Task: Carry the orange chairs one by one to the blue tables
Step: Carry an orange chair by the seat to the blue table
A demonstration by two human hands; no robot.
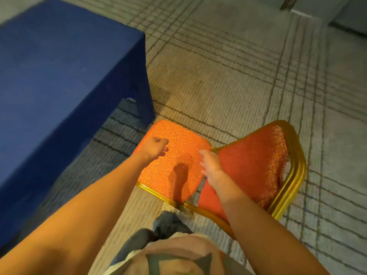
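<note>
An orange chair (178, 155) with a gold metal frame stands on the carpet just off the near corner of the blue-clothed table (65, 76). Its patterned seat faces the table and its backrest (256, 165) points right. My left hand (155, 148) hovers over the left part of the seat, fingers loosely curled, with nothing in it. My right hand (211, 165) is above the seat's rear edge beside the backrest, fingers apart and blurred, gripping nothing. An arm's shadow falls on the seat.
Grey carpet (228, 76) with dark grid lines spreads ahead and to the right. A pale wall base or door (317, 8) is at the far top right. My own leg and shirt (168, 245) show at the bottom, close to the chair's frame.
</note>
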